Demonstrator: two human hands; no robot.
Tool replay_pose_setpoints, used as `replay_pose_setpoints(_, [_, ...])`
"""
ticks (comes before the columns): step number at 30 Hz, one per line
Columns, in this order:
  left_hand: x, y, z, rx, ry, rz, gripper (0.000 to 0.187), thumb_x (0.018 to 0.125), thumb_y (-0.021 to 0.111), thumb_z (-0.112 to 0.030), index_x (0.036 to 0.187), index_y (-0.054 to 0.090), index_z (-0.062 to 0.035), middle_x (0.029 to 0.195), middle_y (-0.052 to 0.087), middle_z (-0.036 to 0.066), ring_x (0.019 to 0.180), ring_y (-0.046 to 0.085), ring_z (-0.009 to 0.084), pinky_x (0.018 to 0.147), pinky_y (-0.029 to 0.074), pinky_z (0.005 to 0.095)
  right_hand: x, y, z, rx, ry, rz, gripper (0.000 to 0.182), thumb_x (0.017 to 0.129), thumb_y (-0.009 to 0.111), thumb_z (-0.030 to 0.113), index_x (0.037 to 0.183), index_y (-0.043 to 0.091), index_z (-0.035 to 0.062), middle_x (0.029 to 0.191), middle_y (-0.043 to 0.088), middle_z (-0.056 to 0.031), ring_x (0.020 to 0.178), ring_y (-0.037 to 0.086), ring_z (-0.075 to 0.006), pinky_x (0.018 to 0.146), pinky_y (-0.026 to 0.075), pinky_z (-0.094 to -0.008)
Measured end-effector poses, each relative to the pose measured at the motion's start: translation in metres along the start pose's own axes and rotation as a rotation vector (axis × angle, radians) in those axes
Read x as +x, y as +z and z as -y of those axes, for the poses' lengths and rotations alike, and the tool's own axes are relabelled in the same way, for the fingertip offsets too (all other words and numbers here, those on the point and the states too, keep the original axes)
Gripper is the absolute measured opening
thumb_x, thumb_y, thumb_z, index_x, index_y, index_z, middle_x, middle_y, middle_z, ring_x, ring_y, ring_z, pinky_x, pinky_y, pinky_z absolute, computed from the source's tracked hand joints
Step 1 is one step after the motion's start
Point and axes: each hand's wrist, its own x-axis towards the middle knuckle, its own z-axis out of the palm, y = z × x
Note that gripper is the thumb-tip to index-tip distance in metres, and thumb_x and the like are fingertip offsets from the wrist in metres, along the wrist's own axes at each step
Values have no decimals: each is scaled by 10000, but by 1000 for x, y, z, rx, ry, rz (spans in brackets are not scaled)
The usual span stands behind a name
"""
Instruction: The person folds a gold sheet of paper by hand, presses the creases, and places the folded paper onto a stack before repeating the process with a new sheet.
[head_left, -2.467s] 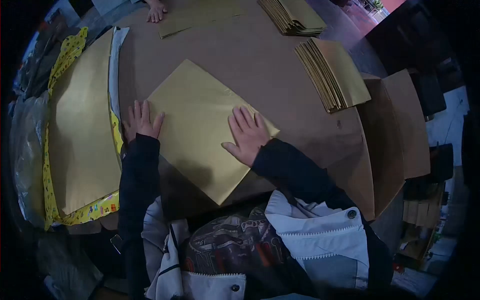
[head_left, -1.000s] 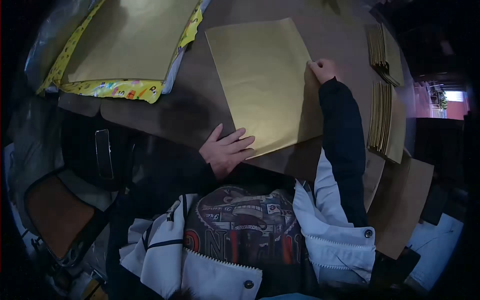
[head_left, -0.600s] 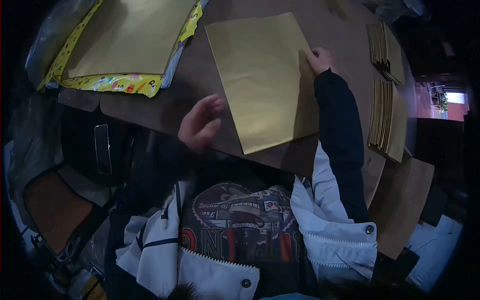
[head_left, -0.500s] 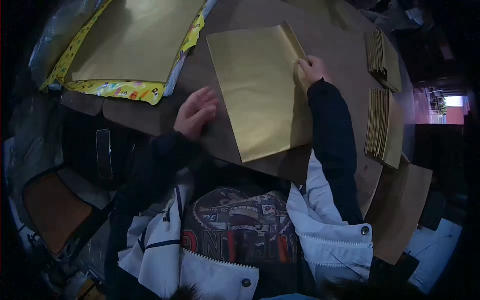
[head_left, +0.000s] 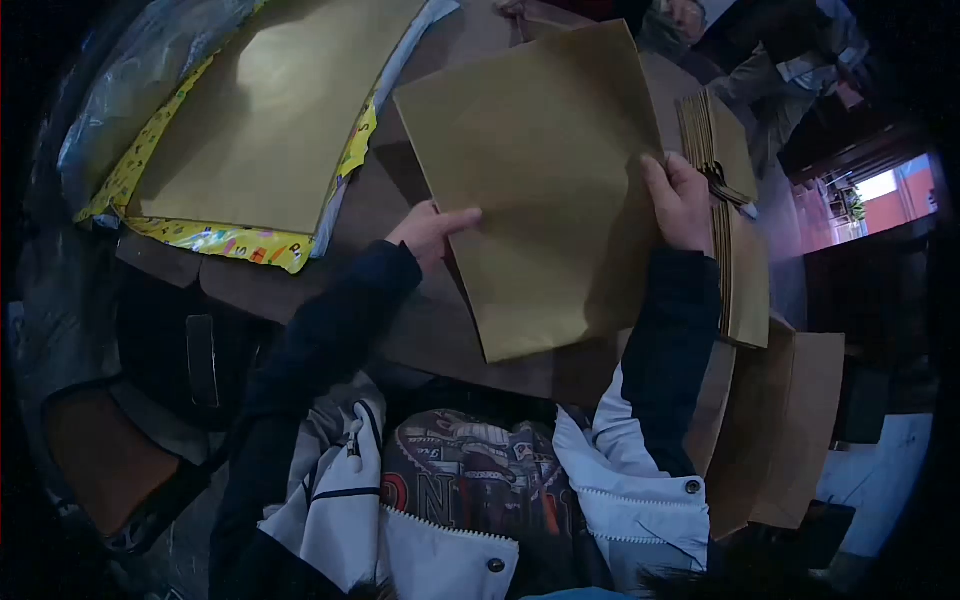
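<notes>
brown table (head_left: 467, 42) curves away under dim light, with a bright doorway (head_left: 885, 198) off to the right and a chair (head_left: 110, 450) at the lower left. from the head view, the only one, the change is in the left hand (head_left: 428, 235): a moment ago it hung in the air beside the gold paper (head_left: 540, 190), and now it has closed on its left edge, thumb flat on the face, the other fingers mostly hidden behind. the right hand (head_left: 682, 205) is still at the opposite edge, pinching it between thumb and curled fingers. so the paper, held from one side before, is now gripped from both, which should make it easier to keep flat and steer. it sits in front of the body and looks lifted off the table and slightly tilted, with dark shadow under its left side, though how far it is raised can't be told. to its left lies a stack of wide gold sheets (head_left: 280, 120) on a yellow printed wrapper (head_left: 245, 248); to its right, just beyond the right hand, are two folded bundles (head_left: 745, 280), and an open carton (head_left: 808, 430) is below them. another person's hand (head_left: 688, 15) shows at the top.
</notes>
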Motion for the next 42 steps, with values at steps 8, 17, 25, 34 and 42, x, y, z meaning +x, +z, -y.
replay_pose_setpoints(8, [8,78,-124,734,571,-186,268,879,615,-72,1136,617,4,1056,662,73,942,608,151,851,478,292,13,-72,40,-74,-387,-194,164,895,604,124,970,649,-15,789,645,-88,771,606,-134,691,469,-269])
replay_pose_setpoints(17, [-58,18,-61,1506,1066,253,133,676,696,-53,805,674,-76,1064,661,92,1117,570,323,908,443,417,-87,-54,-1,-482,-633,83,112,754,653,56,864,634,64,1137,644,-115,1228,487,-371,977,383,-572])
replay_pose_setpoints(25, [-113,-36,35,1641,580,146,190,790,615,-66,979,623,-90,1150,619,54,1174,537,282,1004,379,498,-199,15,-106,-412,-410,351,159,791,625,83,947,652,73,1209,609,-106,1227,486,-370,964,388,-569])
replay_pose_setpoints(34, [-117,-31,32,1685,668,168,318,791,624,-90,1103,582,-134,1146,601,64,1175,518,292,964,383,474,-201,19,-114,-477,-422,347,300,834,597,124,1132,627,117,1291,548,-109,1233,482,-331,996,355,-572])
replay_pose_setpoints(42, [-80,-35,26,1633,903,179,223,762,653,-92,983,657,-121,1102,628,86,1109,559,294,932,431,427,-174,23,-113,-417,-517,190,224,787,635,79,1006,683,76,1074,667,-97,1095,591,-315,907,489,-423])
